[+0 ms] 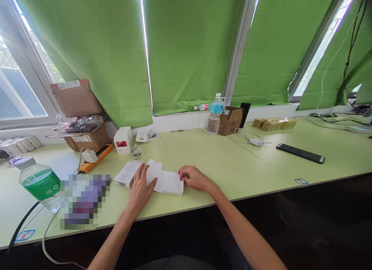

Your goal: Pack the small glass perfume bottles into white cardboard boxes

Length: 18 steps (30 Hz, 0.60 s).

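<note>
A white, cut-out sheet of paper or thin card [168,182] lies on the table in front of me. Its left part has a notched flap. My left hand [141,187] rests with spread fingers over the sheet's left end and the right side of a small white printed box [128,174]. That box lies flat, with fine text on top and a barcode on its near side. At the sheet's right edge, my right hand [193,177] has its fingers curled and pinches the edge. Part of the box is hidden behind my left hand.
Behind the box stand several upright white cartons [122,141] and a shiny metallic item [136,151]. An orange power strip [97,158] and water bottle [42,186] are left. A black phone [300,153], white charger [255,141] and larger bottle [215,115] lie or stand right.
</note>
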### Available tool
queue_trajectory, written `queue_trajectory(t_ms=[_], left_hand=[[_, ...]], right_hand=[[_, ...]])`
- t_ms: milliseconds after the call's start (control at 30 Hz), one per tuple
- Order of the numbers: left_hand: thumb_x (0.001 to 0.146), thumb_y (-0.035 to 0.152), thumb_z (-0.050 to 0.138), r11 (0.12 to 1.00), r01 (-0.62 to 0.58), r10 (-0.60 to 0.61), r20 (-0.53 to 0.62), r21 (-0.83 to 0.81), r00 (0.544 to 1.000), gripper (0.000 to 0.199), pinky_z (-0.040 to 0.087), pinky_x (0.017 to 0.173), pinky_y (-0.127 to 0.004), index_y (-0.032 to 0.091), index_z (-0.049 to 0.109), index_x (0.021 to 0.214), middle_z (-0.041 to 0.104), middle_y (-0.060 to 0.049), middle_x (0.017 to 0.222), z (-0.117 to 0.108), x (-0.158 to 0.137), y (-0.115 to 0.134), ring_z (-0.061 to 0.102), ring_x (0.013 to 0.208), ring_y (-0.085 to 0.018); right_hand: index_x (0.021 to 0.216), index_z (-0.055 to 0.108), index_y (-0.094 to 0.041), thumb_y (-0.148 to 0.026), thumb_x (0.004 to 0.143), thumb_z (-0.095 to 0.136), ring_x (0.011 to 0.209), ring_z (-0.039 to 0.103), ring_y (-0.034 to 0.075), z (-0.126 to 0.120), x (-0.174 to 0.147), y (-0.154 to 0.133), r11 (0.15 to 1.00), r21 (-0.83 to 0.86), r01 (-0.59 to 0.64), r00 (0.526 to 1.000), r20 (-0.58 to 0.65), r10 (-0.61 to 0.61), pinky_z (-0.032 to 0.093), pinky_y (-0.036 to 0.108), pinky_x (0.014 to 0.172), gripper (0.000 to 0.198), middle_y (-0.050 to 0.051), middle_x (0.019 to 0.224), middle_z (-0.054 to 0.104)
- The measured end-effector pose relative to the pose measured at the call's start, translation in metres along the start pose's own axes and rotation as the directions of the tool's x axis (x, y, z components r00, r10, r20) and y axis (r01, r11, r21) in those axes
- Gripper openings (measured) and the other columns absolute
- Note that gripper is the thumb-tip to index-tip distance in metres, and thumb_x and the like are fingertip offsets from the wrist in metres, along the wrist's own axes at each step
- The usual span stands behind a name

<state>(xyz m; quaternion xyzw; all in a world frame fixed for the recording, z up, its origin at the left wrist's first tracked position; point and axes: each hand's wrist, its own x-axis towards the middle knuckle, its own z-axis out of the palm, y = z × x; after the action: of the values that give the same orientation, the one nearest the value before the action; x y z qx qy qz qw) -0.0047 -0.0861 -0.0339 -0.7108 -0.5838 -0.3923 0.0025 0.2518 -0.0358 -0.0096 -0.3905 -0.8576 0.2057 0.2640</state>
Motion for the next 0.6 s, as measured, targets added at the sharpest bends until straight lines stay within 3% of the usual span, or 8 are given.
queue_trajectory(t_ms=[133, 367, 600], left_hand=[[0.087, 0.040, 0.048, 0.998, 0.055, -0.054, 0.036, -0.021, 0.998, 0.052, 0.034, 0.104, -0.049, 0.023, 0.035, 0.134, 0.038, -0.012, 0.141, 0.0001, 0.0001, -0.0011, 0.033, 0.132, -0.029], [0.088, 0.034, 0.047, 0.995, 0.030, -0.030, 0.001, -0.094, 1.000, 0.047, 0.034, 0.105, -0.045, 0.025, 0.037, 0.132, 0.038, -0.010, 0.140, -0.0060, 0.0018, 0.0069, 0.035, 0.131, -0.026], [0.086, 0.021, 0.044, 0.989, 0.033, -0.043, -0.063, -0.145, 0.997, 0.045, 0.033, 0.106, -0.046, 0.024, 0.038, 0.131, 0.029, -0.009, 0.146, -0.0061, 0.0031, 0.0026, 0.030, 0.134, -0.025]], right_hand=[[0.070, 0.066, -0.020, 0.000, 0.070, 0.042, 0.089, 0.061, 0.017, -0.0002, 0.0003, -0.0010, 1.000, -0.005, 0.015, 1.000, -0.001, -0.015, 0.045, 0.028, 0.082, 0.031, 0.002, 0.098, 0.068], [0.115, 0.061, -0.022, -0.010, 0.079, 0.047, 0.110, 0.056, 0.021, -0.0008, 0.0008, -0.0018, 0.999, -0.028, -0.042, 0.997, -0.067, 0.040, 0.042, 0.034, 0.095, 0.040, 0.004, 0.120, 0.061], [0.112, 0.063, -0.023, -0.027, 0.089, 0.046, 0.115, 0.052, 0.021, -0.0019, 0.0020, -0.0089, 0.998, -0.066, -0.023, 0.995, -0.101, 0.016, 0.038, 0.037, 0.100, 0.029, 0.005, 0.121, 0.061]])
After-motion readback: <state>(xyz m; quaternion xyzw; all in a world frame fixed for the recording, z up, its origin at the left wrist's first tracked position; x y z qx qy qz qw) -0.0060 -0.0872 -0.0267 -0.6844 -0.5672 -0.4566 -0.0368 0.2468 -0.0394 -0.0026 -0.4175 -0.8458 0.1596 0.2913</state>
